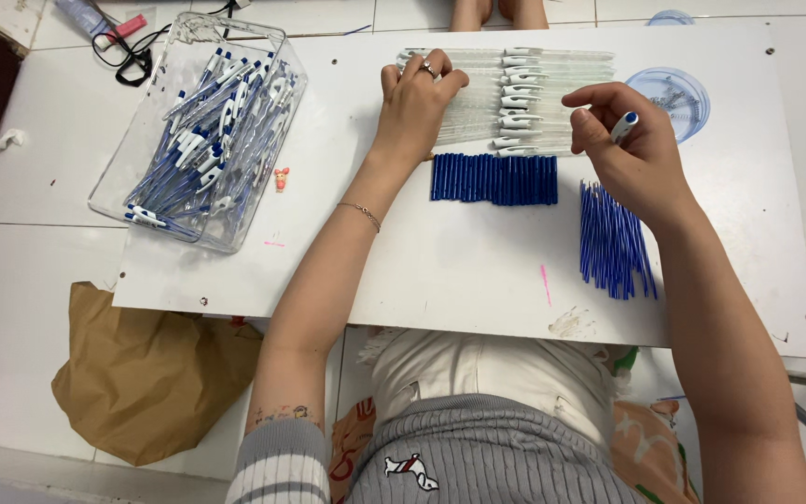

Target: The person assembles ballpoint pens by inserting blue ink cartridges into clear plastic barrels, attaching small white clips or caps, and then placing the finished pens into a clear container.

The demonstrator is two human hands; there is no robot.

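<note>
White tiled floor, low white board (pixel 478 271) serving as work surface, viewed from above.

Far left, on floor: crumpled brown paper bag (pixel 142 383). Above it, clear plastic bin (pixel 114 177) at board's left corner, heaped with assembled blue-and-white pens (pixel 202 140); by appearance the finished output, a sizeable pile. Small pink figure (pixel 281 178) just beside the bin.

Centre: left hand (pixel 417 103) laid flat, fingers spread and released, pressing on left part of a row of clear pen barrels (pixel 534 98) with white clips, lined side by side at far edge of board. Nothing clasped; ring visible on one finger. Just below the barrels, a tidy row of short dark-blue grip sleeves (pixel 494 179), untouched, near the left wrist.

Right: right hand (pixel 632 154) raised over right end of barrel row, fingers curled and pinching one pen part with blue tip (pixel 624 126); tip protrudes between thumb and forefinger, rest hidden in the hand, so barrel or refill cannot be told. Below that hand, loose bundle of thin blue refills (pixel 613 243). Beyond it, shallow round clear dish (pixel 692 84) with small metal pieces, probably springs.

Judgement: roughly midway. Many pens done; full rows of barrels, sleeves and refills remaining.
</note>
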